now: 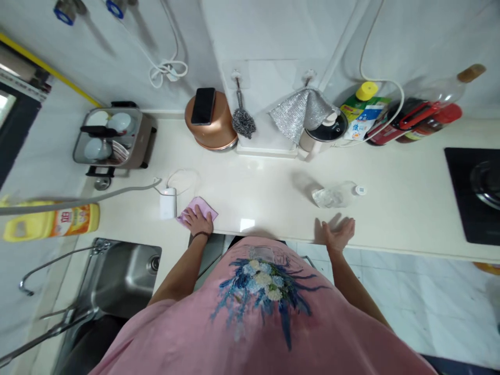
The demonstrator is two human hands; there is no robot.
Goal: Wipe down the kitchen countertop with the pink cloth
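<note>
L hand [198,221] flat, palm down, fingers spread on the pink cloth [209,207], at the counter's [269,182] front edge, nr the sink [117,281]. White box [167,203] w/ a cable sits just left of the cloth. R hand [339,234] holds nothing: fingers loosely extended, thumb apart, at the front edge to the right of the body; can't tell if it touches the counter. Clear bottle [332,196] w/ white cap is just behind it, closer to the front edge than the back; can't tell if upright. Back left corner: cooker [142,140] w/ bowls [121,124] inside. Along back edge, L to R: copper pot [223,126] w/ phone [203,105] on top, scrubber [244,124] and silver cloth [299,114] hanging on the wall, lidded pot [330,133] partly behind the latter, pouch [354,107], cork-topped bottle [445,94]. Hob [461,182] at R end; yellow jug [74,221] nr L edge.
</note>
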